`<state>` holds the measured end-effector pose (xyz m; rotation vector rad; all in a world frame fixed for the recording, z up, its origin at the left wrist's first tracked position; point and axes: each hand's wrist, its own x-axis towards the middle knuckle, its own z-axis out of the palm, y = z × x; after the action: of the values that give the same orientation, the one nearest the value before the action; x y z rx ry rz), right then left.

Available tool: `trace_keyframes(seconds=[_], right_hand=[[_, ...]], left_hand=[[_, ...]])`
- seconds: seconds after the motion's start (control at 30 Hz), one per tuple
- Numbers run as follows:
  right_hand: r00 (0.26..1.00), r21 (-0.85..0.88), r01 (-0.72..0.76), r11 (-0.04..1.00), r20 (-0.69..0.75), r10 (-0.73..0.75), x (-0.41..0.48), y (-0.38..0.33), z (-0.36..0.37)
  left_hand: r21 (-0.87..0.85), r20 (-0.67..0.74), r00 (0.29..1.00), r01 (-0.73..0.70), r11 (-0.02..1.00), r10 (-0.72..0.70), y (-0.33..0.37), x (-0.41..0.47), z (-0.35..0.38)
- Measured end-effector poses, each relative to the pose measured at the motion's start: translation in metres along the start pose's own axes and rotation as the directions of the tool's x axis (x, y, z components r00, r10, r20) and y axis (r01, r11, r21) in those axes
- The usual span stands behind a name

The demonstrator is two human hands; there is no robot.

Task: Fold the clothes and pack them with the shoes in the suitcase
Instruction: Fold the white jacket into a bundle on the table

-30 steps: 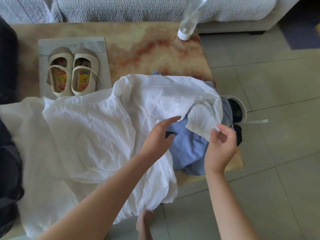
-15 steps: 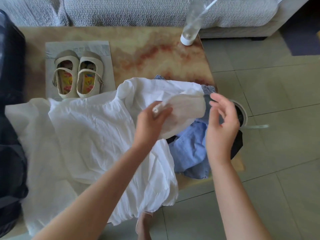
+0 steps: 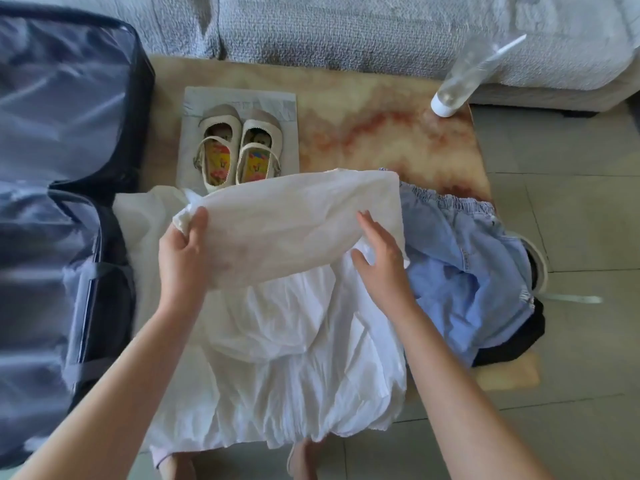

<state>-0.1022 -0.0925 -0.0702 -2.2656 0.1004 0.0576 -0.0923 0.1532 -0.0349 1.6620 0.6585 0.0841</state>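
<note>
Marble-patterned table [image 3: 381,133] in front of a grey sofa [image 3: 346,29]; tiled floor to the right. Suitcase [image 3: 52,133]: lies open, well to the left of the left hand, dark lining showing, nothing packed that I can see. Shoes [image 3: 239,150]: pair side by side on a pale sheet [image 3: 287,102], just beyond the left hand, not yet packed. Left hand [image 3: 183,254]: fingers curled round the bunched left end of a white flap [image 3: 294,220]. White garment [image 3: 294,358]: spread under and between both hands, hem hanging over the near table edge; the flap is its upper part, turned over across the body. Right hand [image 3: 381,261]: fingers straight, lying flat on the right end of the flap, gripping nothing. Blue clothes [image 3: 467,271]: crumpled heap just right of the right hand, on top of something dark [image 3: 512,337]; unfolded. Bottle [image 3: 460,81]: far corner, beyond the right hand. Judgement: first garment, early fold; most of the task remains. Next move probably calls for laying the flap flat, smoothing it, then folding the hem end up.
</note>
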Motion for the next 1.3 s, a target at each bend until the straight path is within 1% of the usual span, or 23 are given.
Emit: trace_keyframes(seconds=[0.03,0.1,0.23,0.37,0.47,0.5,0.53,0.57,0.6,0.63,0.67,0.7,0.73,0.8,0.83,0.87,0.9,0.97,1.0,1.07,1.13,1.2,1.3], right_hand=[[0.998,-0.074,0.031,0.997,0.049,-0.027,0.004,-0.004,0.012],[0.986,-0.204,0.038,0.978,0.164,-0.004,0.008,-0.01,0.031],[0.953,-0.487,0.117,0.866,0.302,0.041,0.007,-0.004,0.057],[0.904,-0.58,0.131,0.804,0.402,0.143,0.001,0.012,0.068],[0.907,-0.574,0.167,0.802,0.409,0.103,-0.005,0.021,0.071],[0.933,-0.559,0.166,0.812,0.357,0.055,-0.006,0.023,0.071],[0.96,-0.542,0.159,0.825,0.281,0.0,-0.006,0.024,0.072],[0.977,-0.535,0.156,0.83,0.207,-0.05,-0.005,0.025,0.074],[0.984,-0.542,0.157,0.825,0.16,-0.082,-0.002,0.025,0.076],[0.983,-0.562,0.157,0.812,0.168,-0.074,0.002,0.025,0.078],[0.976,-0.588,0.151,0.795,0.215,-0.026,0.006,0.025,0.081],[0.958,-0.621,0.137,0.771,0.28,0.055,0.009,0.027,0.083],[0.936,-0.658,0.118,0.744,0.324,0.138,0.011,0.031,0.086],[0.883,-0.716,0.063,0.696,0.365,0.296,0.016,0.044,0.088],[0.852,-0.733,0.032,0.679,0.375,0.365,0.017,0.048,0.087],[0.83,-0.741,0.014,0.672,0.383,0.405,0.018,0.052,0.087],[0.823,-0.744,0.01,0.668,0.385,0.418,0.019,0.054,0.085],[0.855,-0.727,0.028,0.686,0.373,0.361,0.015,0.05,0.086],[0.884,-0.695,0.04,0.717,0.36,0.299,0.011,0.045,0.09],[0.933,-0.59,0.076,0.804,0.326,0.152,-0.007,0.03,0.105],[0.953,-0.475,0.091,0.876,0.296,0.062,-0.03,0.008,0.127],[0.953,-0.388,0.099,0.916,0.302,0.025,-0.057,-0.011,0.153],[0.961,-0.262,0.059,0.963,0.277,0.017,-0.077,-0.042,0.182]], left_hand=[[0.035,-0.033,0.999,-0.016,0.999,0.017,-0.005,0.007,-0.009],[0.112,-0.087,0.995,-0.039,0.993,0.049,-0.013,0.019,-0.023],[0.274,-0.171,0.985,0.013,0.962,0.036,-0.024,0.045,-0.043],[0.478,-0.198,0.98,0.075,0.875,0.024,-0.039,0.066,-0.055],[0.527,-0.183,0.983,0.108,0.843,-0.012,-0.05,0.075,-0.056],[0.535,-0.154,0.988,0.099,0.839,-0.018,-0.053,0.076,-0.055],[0.564,-0.104,0.994,0.03,0.826,0.036,-0.059,0.076,-0.053],[0.628,-0.027,0.988,-0.103,0.771,0.154,-0.065,0.073,-0.051],[0.702,0.077,0.956,-0.253,0.666,0.282,-0.073,0.067,-0.048],[0.747,0.178,0.911,-0.371,0.552,0.371,-0.08,0.061,-0.044],[0.764,0.272,0.876,-0.448,0.465,0.397,-0.088,0.056,-0.04],[0.765,0.363,0.857,-0.498,0.409,0.366,-0.097,0.05,-0.035],[0.764,0.435,0.854,-0.517,0.385,0.285,-0.105,0.048,-0.032],[0.787,0.515,0.857,-0.473,0.396,0.001,-0.121,0.055,-0.028],[0.807,0.534,0.833,-0.449,0.384,-0.147,-0.127,0.063,-0.027],[0.823,0.535,0.809,-0.432,0.368,-0.246,-0.128,0.071,-0.028],[0.826,0.527,0.812,-0.417,0.38,-0.253,-0.128,0.078,-0.029],[0.777,0.487,0.869,-0.386,0.497,-0.086,-0.12,0.087,-0.032],[0.736,0.457,0.889,-0.38,0.56,0.002,-0.113,0.088,-0.033],[0.693,0.403,0.912,-0.361,0.624,0.08,-0.101,0.083,-0.036],[0.66,0.352,0.931,-0.317,0.681,0.092,-0.098,0.071,-0.042],[0.592,0.319,0.944,-0.268,0.76,0.085,-0.098,0.049,-0.051],[0.603,0.274,0.959,-0.224,0.766,0.064,-0.117,0.006,-0.069]])
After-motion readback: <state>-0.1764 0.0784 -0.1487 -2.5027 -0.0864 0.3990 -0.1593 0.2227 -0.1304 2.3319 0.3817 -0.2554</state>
